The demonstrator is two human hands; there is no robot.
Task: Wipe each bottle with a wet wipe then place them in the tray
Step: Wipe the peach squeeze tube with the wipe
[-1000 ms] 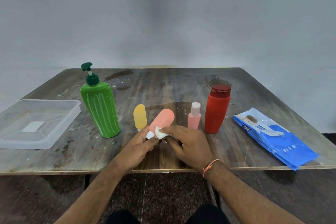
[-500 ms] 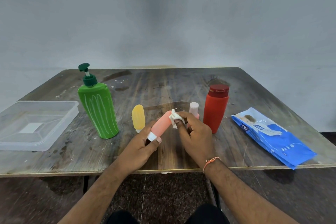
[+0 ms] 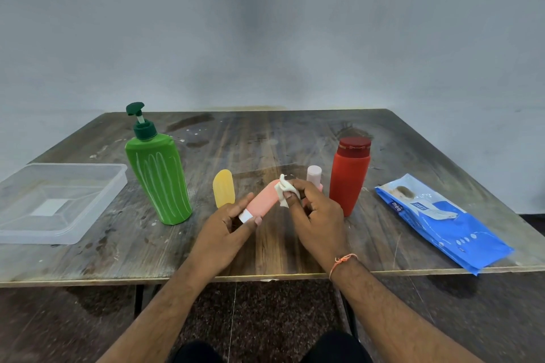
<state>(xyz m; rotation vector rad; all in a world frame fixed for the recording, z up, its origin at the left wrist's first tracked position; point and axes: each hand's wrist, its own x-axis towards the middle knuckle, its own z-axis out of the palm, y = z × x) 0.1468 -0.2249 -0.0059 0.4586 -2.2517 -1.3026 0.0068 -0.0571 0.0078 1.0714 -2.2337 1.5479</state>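
Observation:
My left hand (image 3: 227,230) grips the white-capped end of a salmon-pink tube bottle (image 3: 263,200), held tilted above the table. My right hand (image 3: 314,216) pinches a crumpled white wet wipe (image 3: 283,190) against the tube's upper end. On the table stand a green pump bottle (image 3: 157,177), a small yellow bottle (image 3: 224,191), a red bottle (image 3: 348,177) and a small pink bottle (image 3: 314,175), partly hidden behind my right hand. A clear plastic tray (image 3: 97,203) lies at the left with nothing in it.
A blue wet-wipe pack (image 3: 442,221) lies at the table's right front corner. The wooden table (image 3: 265,141) is stained, and its front edge runs just below my wrists. A grey wall stands behind.
The wipe in my right hand has slid from the tube's cap end up to its far end. My left hand keeps its grip on the cap end.

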